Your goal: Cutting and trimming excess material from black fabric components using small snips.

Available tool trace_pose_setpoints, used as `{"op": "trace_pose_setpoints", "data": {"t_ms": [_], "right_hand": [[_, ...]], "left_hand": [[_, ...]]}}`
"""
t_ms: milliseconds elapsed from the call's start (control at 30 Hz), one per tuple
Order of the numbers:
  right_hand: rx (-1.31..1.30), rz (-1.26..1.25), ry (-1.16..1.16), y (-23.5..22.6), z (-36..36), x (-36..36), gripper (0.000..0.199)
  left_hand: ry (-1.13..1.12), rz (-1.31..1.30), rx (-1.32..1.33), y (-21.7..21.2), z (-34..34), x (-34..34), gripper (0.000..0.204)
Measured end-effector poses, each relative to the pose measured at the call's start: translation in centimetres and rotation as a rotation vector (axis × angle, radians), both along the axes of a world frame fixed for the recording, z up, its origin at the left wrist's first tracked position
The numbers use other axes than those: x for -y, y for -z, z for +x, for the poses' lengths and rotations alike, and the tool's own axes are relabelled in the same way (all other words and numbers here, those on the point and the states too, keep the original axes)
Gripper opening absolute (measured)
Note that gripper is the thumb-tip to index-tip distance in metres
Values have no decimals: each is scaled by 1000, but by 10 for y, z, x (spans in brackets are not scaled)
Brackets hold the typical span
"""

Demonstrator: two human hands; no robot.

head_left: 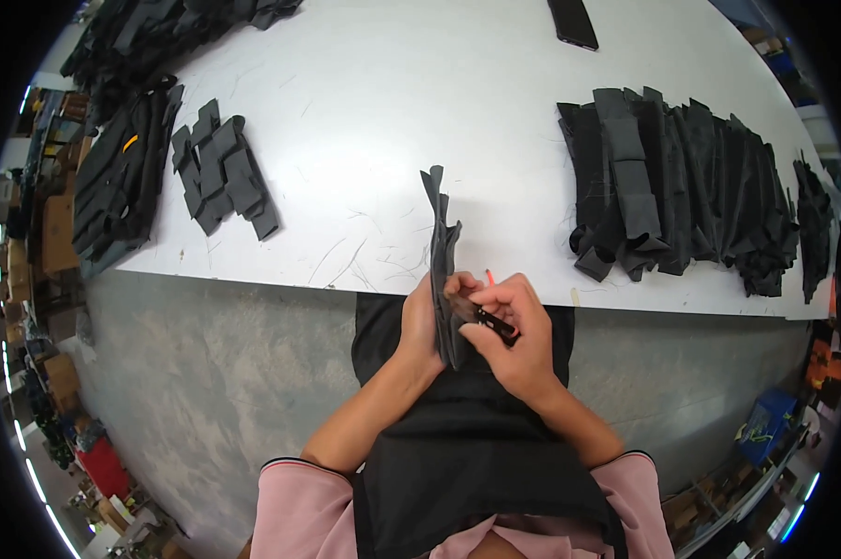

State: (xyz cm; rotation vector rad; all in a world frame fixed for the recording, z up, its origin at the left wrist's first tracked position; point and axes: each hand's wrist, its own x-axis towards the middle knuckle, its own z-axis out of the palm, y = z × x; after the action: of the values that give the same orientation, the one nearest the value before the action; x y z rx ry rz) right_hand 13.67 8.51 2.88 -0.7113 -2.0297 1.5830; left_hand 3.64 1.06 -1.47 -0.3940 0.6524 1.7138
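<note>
My left hand (420, 321) is closed around a dark grey folded fabric strip (442, 247), held on edge over the table's front edge. Its upper end points away from me over the table, its lower end toward my apron. In my right hand (523, 331) is a pair of small black thread snips (497, 324), partly covered by the fingers. Their blades are blurred against the strip's right side. A thin red-tipped stick (490, 277) pokes out above the right fingers; its lower part is hidden.
The white table (374, 140) has loose dark threads scattered near its front. Right of the strip lies a wide row of dark fabric pieces (681, 186). A smaller bundle (223, 172) and a larger dark stack (127, 177) lie left. A black phone (572, 23) lies at the far side.
</note>
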Motion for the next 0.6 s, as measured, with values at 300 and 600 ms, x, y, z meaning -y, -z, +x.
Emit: {"op": "trace_pose_setpoints", "data": {"t_ms": [300,600], "right_hand": [[11,-541,-127,10,6,2,24],[172,462,150,-9,15,-21,30]], "left_hand": [[92,171,-171,-17,-19,11,52],[99,39,-275,-30,-27,8,33]]}}
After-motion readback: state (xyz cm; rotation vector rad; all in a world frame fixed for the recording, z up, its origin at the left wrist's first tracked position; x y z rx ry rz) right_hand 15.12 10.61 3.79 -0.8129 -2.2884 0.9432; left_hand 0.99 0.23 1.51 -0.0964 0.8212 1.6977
